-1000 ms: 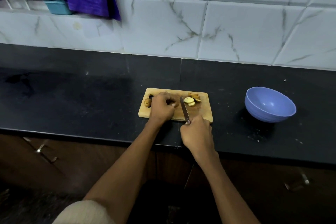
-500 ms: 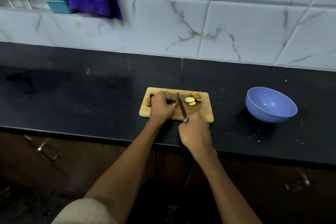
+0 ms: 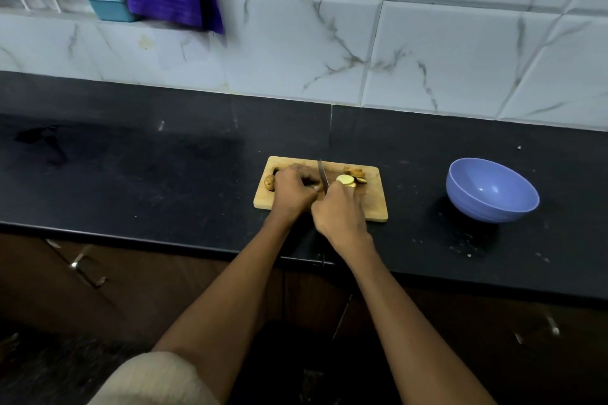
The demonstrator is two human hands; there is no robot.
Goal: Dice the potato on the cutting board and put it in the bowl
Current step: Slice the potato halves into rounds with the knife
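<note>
One rectangular wooden cutting board [image 3: 373,204] carries one brown-skinned potato [image 3: 270,182], part cut, under the curled left hand [image 3: 292,191]. The right hand [image 3: 340,212] grips one steel knife [image 3: 323,175]. Pale yellow slices [image 3: 345,179] lie at 3 o'clock. One blue plastic bowl [image 3: 492,189] stands well apart.

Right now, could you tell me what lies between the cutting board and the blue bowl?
In the head view, only bare black counter lies between the cutting board and the bowl; a few pale specks sit nearer the front edge.

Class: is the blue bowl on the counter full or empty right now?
Empty. The round blue bowl shows only bare blue inside; the cut potato slices lie on the wooden cutting board.
</note>
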